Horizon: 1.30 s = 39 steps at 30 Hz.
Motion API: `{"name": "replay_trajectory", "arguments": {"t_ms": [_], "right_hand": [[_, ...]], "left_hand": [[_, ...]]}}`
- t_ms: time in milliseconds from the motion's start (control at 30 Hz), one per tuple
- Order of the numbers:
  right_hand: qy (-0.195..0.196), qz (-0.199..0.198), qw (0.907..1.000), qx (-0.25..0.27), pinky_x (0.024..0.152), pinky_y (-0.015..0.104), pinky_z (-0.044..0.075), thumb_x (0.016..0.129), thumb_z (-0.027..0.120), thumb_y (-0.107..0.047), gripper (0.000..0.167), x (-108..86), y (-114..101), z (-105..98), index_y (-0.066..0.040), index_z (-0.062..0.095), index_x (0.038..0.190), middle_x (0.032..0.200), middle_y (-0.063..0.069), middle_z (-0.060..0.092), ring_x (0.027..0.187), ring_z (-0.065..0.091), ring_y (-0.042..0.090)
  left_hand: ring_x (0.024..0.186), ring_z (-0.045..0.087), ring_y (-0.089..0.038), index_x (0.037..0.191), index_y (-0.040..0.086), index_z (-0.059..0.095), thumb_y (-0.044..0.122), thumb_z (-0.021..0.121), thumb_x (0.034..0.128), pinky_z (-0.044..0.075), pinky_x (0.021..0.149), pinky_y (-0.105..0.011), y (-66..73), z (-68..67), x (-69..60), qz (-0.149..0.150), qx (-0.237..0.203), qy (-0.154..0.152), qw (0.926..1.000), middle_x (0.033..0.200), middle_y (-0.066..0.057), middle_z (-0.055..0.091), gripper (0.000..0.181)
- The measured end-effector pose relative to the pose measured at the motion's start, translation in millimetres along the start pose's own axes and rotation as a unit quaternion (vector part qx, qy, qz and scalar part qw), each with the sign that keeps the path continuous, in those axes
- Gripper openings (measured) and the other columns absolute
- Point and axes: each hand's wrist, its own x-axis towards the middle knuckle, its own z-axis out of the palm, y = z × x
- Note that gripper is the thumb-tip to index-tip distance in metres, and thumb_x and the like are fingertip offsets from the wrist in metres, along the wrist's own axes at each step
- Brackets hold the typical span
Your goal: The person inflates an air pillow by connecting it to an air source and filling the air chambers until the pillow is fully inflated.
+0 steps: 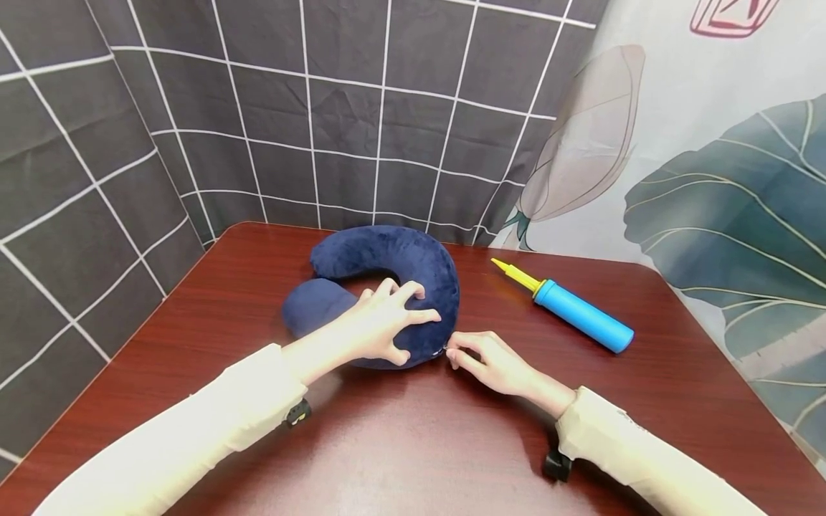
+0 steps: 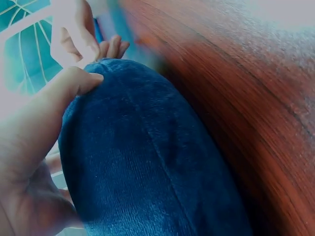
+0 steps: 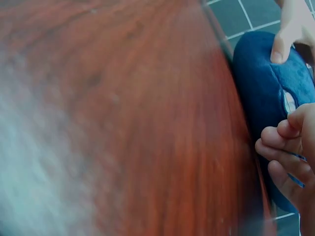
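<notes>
A dark blue plush U-shaped neck pillow (image 1: 426, 265) lies on the table with its open end toward the left. My left hand (image 1: 387, 319) grips its near arm from above, fingers spread and bent over the plush, thumb on the near side. At the pillow's outer curve, my right hand (image 1: 490, 362) pinches what looks like the zipper pull, mostly hidden by the fingertips. A short zipper opening (image 3: 289, 102) beside those fingertips shows something whitish inside. In the left wrist view, the thumb presses the pillow (image 2: 142, 142) close to the right hand (image 2: 74, 37).
A blue hand pump (image 1: 584, 315) with a yellow nozzle lies to the right of the pillow on the reddish-brown wooden table (image 1: 387, 444). Behind the table hang a dark grid-patterned cloth (image 1: 342, 107) and a leaf-patterned cloth (image 1: 729, 201).
</notes>
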Motion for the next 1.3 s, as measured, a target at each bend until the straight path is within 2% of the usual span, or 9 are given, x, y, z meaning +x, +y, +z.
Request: {"name": "replay_trajectory", "arguments": {"t_ms": [133,333,633,933,1067,1200,1300], "right_hand": [[-0.003,-0.019,0.9997,-0.015,0.066,0.018,0.047,0.101,0.055,-0.016,0.017,1.7,-10,6,-0.017,0.063,0.086,0.073,-0.006,0.061,0.067,0.053,-0.003],[0.011,0.004,0.9997,-0.021,0.064,0.018,0.046,0.1,0.056,-0.016,0.016,1.8,-21,9,-0.016,0.062,0.085,0.072,-0.005,0.062,0.066,0.051,-0.002],[0.012,0.005,0.9993,-0.035,0.067,0.019,0.047,0.101,0.056,-0.018,0.015,3.9,-24,10,-0.016,0.063,0.087,0.074,-0.006,0.063,0.068,0.052,-0.002],[-0.008,0.038,0.9991,-0.016,0.07,0.022,0.05,0.1,0.057,-0.018,0.013,0.9,-19,-2,-0.017,0.065,0.089,0.077,-0.006,0.067,0.071,0.055,0.0],[-0.01,0.051,0.9984,-0.02,0.072,0.021,0.05,0.1,0.058,-0.018,0.012,0.6,-14,-8,-0.018,0.065,0.09,0.078,-0.006,0.067,0.073,0.056,0.0],[-0.012,0.056,0.998,-0.028,0.072,0.022,0.05,0.099,0.058,-0.018,0.011,0.3,-10,-13,-0.018,0.064,0.09,0.079,-0.007,0.067,0.074,0.057,0.0],[-0.012,0.057,0.9977,-0.033,0.072,0.024,0.051,0.099,0.059,-0.019,0.01,0.5,-9,-17,-0.018,0.065,0.09,0.079,-0.007,0.068,0.074,0.057,0.0]], "left_hand": [[0.105,0.049,-0.031,0.133,0.04,0.058,0.044,0.083,0.0721,0.048,0.069,-0.041,0.9,1.8,0.5,-0.001,-0.003,0.005,1.0,0.138,-0.005,0.046,0.066],[0.104,0.05,-0.031,0.133,0.039,0.058,0.044,0.084,0.0706,0.048,0.069,-0.042,2.7,2.2,1.1,-0.001,0.001,0.018,0.9998,0.136,-0.005,0.047,0.067],[0.104,0.05,-0.032,0.132,0.04,0.059,0.042,0.084,0.0708,0.049,0.067,-0.042,2.2,1.8,0.3,-0.01,-0.004,0.022,0.9997,0.135,-0.005,0.047,0.066],[0.111,0.049,-0.034,0.138,0.038,0.055,0.047,0.082,0.0733,0.05,0.075,-0.047,10.0,-1.8,8.0,-0.025,-0.01,0.003,0.9996,0.137,-0.007,0.047,0.07],[0.112,0.049,-0.033,0.139,0.038,0.053,0.05,0.08,0.075,0.05,0.075,-0.046,12.8,-2.5,11.7,-0.031,-0.004,0.004,0.9995,0.136,-0.007,0.048,0.071],[0.114,0.049,-0.031,0.141,0.038,0.051,0.053,0.078,0.0767,0.05,0.077,-0.045,10.7,-3.0,12.3,-0.022,-0.002,0.002,0.9998,0.137,-0.007,0.048,0.072],[0.116,0.05,-0.03,0.142,0.037,0.052,0.053,0.078,0.0775,0.051,0.082,-0.045,4.5,-5.7,9.7,-0.001,-0.011,0.008,0.9999,0.137,-0.007,0.049,0.071]]}}
